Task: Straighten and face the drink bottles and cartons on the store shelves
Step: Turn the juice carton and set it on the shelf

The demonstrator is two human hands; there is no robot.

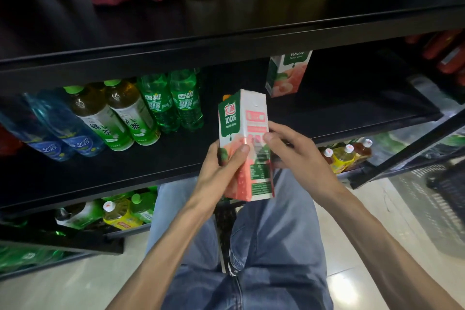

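While both hands grasp it in front of the middle shelf (251, 40), the peach juice carton (245, 143) stands upright above the person's knees, off the shelf. The left hand (221, 166) wraps its lower left edge, thumb on the front; the right hand (294, 151) pinches its right side, hiding part of the label. A second carton (286, 75) stands farther back, its top cut off by the shelf above. Green soda bottles (173, 103) and tea bottles (113, 116) lean to the left.
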